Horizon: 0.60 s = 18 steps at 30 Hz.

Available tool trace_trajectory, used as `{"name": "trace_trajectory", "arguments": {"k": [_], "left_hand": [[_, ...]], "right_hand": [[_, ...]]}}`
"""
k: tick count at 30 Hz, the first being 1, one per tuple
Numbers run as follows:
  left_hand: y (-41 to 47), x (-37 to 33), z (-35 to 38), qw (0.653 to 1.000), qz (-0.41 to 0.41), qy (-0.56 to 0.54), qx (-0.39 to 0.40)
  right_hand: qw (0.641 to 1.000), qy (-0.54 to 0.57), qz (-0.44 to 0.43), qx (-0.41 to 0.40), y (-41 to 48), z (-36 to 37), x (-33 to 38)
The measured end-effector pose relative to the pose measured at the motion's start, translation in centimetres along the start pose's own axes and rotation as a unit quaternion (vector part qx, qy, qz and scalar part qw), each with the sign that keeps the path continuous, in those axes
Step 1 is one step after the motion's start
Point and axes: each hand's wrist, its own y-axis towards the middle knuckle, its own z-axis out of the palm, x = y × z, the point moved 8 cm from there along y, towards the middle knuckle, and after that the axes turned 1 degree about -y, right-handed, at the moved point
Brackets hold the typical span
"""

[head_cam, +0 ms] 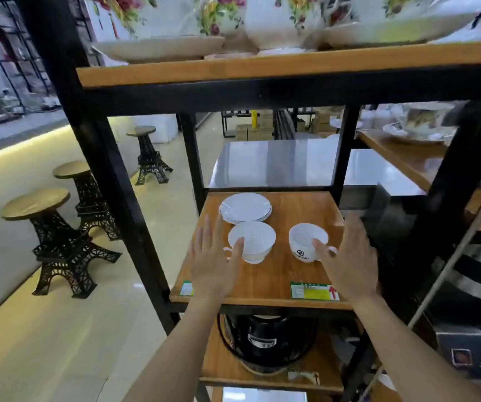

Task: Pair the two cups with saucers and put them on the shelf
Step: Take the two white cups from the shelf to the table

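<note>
Left hand (214, 258) spread flat beside the footed cup (252, 241), right hand (346, 256) open by the logo cup (307, 242) — neither gripped, stacked saucers (245, 207) behind on the wooden shelf (265, 277).

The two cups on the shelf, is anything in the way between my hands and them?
Nothing visible blocks either one. The left hand is open right beside the ribbed cup, and the right hand is open beside the logo cup. The stacked saucers sit behind the ribbed cup, out of the way.

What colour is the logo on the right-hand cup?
Black, on the white cup; head view shows it.
</note>
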Motion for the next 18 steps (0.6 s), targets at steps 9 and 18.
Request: {"name": "trace_trajectory", "arguments": {"k": [9, 18], "left_hand": [[-0.3, 2.1, 4.4, 0.97, -0.113, -0.194, 0.098], [-1.4, 2.4, 5.6, 0.823, -0.366, -0.415, 0.126]], "right_hand": [[0.962, 0.166, 0.148, 0.16, -0.1, 4.5, -3.4], [0.837, 0.321, 0.343, 0.28, -0.5, 6.2, -3.2]]}}
